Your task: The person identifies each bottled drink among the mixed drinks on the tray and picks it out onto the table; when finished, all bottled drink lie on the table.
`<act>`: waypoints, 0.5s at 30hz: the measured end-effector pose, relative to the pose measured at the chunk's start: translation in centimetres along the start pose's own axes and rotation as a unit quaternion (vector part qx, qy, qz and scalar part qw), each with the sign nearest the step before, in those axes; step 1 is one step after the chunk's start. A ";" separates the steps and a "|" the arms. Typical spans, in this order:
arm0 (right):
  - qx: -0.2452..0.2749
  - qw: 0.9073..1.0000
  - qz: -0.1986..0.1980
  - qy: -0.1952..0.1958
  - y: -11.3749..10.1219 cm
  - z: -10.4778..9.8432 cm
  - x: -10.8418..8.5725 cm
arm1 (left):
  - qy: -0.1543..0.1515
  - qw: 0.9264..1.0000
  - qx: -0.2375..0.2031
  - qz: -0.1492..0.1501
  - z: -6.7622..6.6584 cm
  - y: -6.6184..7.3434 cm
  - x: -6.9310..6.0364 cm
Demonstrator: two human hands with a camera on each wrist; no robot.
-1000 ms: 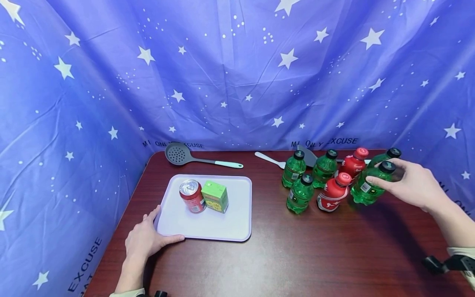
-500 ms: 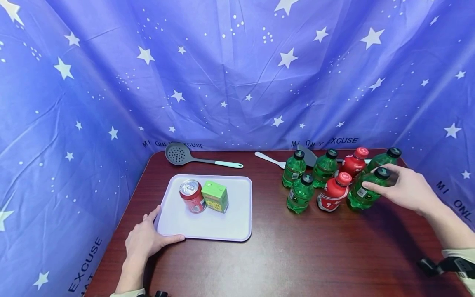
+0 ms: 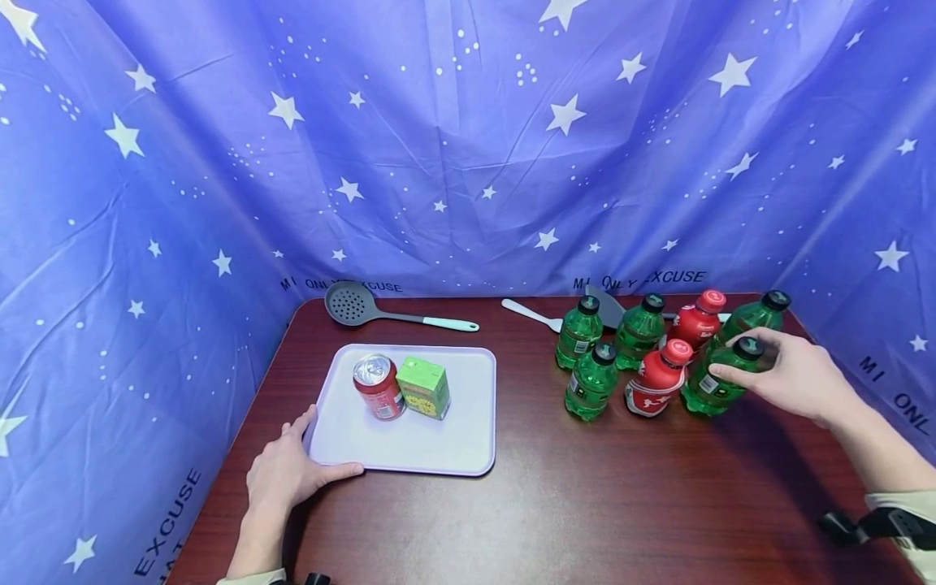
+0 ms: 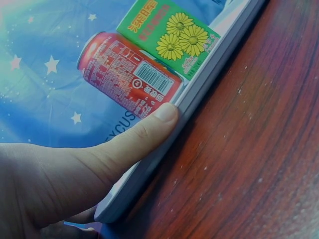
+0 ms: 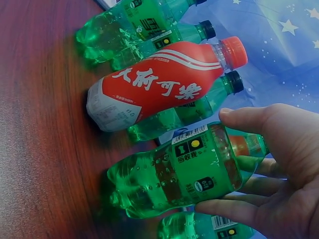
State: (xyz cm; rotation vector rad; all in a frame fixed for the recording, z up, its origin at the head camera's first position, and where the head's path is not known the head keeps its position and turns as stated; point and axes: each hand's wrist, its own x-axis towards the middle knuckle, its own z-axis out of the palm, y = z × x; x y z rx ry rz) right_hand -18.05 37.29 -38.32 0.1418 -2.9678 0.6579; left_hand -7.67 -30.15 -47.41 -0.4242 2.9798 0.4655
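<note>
My left hand [image 3: 281, 471] holds the near left corner of a white tray [image 3: 446, 451], its thumb along the front rim and its fingers at the left side. On the tray stand a red drink can [image 3: 380, 390] and a green drink carton [image 3: 424, 386], side by side. At the right, my right hand [image 3: 800, 374] grips a green soda bottle [image 3: 712, 382] around its upper part, thumb on the near side. That bottle stands upright, its base at or very near the table. Left of it is a red cola bottle [image 3: 653, 386].
Several more green bottles [image 3: 591, 390] and another red bottle [image 3: 696, 321] crowd the right side. Behind lie a slotted skimmer [image 3: 351, 303], a white handle [image 3: 530, 313] and a dark spatula blade [image 3: 605, 309]. Starry blue curtains [image 3: 453, 162] surround the wooden table [image 3: 548, 520].
My right hand has moved the green bottle left and a little toward me, beside the front red bottle. The left hand and tray have stayed put.
</note>
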 end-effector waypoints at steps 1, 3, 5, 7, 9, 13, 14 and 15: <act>0.000 1.000 0.000 0.000 0.0 0.0 0.0 | 0.000 1.000 0.000 0.000 0.0 0.0 0.0; 0.000 1.000 0.000 0.000 0.0 0.1 -0.1 | 0.001 1.000 -0.001 0.000 0.1 0.0 0.0; -0.002 1.000 0.000 0.001 0.0 0.1 -0.2 | 0.002 1.000 -0.002 0.001 0.1 -0.1 0.0; -0.002 1.000 0.000 0.000 0.1 0.1 -0.1 | 0.003 1.000 -0.002 0.001 0.2 -0.1 0.0; -0.002 1.000 0.000 -0.001 0.0 0.1 -0.1 | 0.005 1.000 -0.001 0.001 0.2 -0.1 0.0; 0.000 1.000 -0.002 -0.004 0.0 0.2 0.1 | 0.005 1.000 -0.001 -0.003 0.0 -0.2 0.0; 0.001 1.000 -0.002 -0.004 -0.1 0.2 0.1 | 0.004 1.000 -0.001 -0.002 0.0 -0.2 0.0; 0.003 1.000 -0.004 -0.004 -0.1 0.2 0.2 | 0.003 1.000 0.000 -0.001 -0.1 -0.2 0.1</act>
